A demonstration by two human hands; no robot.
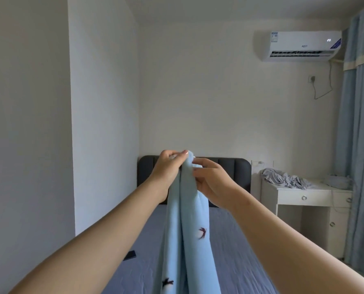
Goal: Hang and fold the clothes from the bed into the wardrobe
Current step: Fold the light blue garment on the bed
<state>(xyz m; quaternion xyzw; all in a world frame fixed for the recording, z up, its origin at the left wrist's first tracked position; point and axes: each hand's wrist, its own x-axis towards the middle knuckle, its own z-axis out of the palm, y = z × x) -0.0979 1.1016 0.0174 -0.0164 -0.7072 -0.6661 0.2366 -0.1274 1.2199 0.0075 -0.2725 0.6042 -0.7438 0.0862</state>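
A light blue garment (189,230) with small dark bird prints hangs straight down in front of me over the bed (229,240). My left hand (168,170) grips its top edge, thumb and fingers pinched on the bunched cloth. Right beside it, my right hand (210,183) pinches the same top edge from the other side. Both arms are stretched forward at chest height. The garment's lower end runs out of view at the bottom.
The bed has a blue-grey sheet and a dark padded headboard (229,168). A dark phone (130,255) lies on the sheet at the left. A white desk (308,194) with crumpled grey cloth (287,178) stands at the right, by blue curtains (359,145).
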